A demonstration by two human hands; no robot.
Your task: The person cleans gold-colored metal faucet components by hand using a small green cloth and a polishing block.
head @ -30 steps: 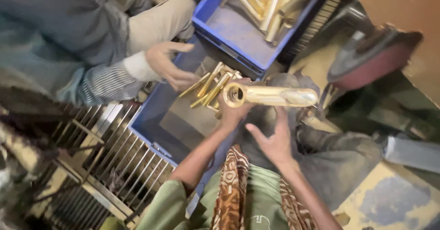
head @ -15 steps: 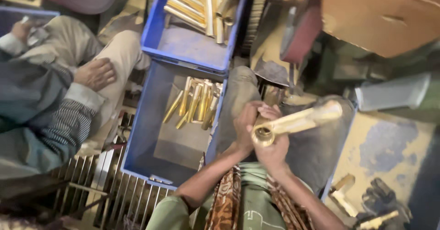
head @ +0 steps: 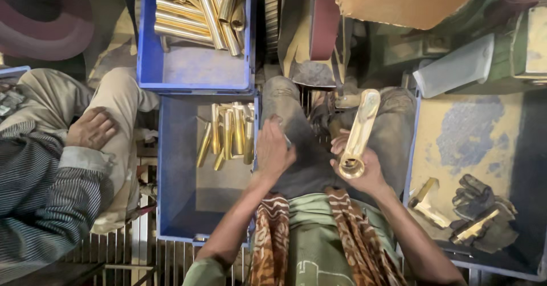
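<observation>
Brass handle (head: 359, 131) held in right hand (head: 364, 169), left hand (head: 274, 149) empty.

A pale golden brass tube (head: 358, 133) with a polished sheen is shown, matched in colour by the brass pieces (head: 228, 132) in the near blue crate (head: 171, 206) and the longer tubes (head: 199, 9) in the far blue crate (head: 194, 72). A brown scarf (head: 273, 235) patterned in cream is worn over a green shirt (head: 310, 235). A grey-and-white striped sleeve (head: 51, 200) and beige trousers (head: 122, 101) are seen on a co-worker, and dark gloves (head: 476, 197) lie on a yellow, blue-patched surface (head: 473, 126).
</observation>
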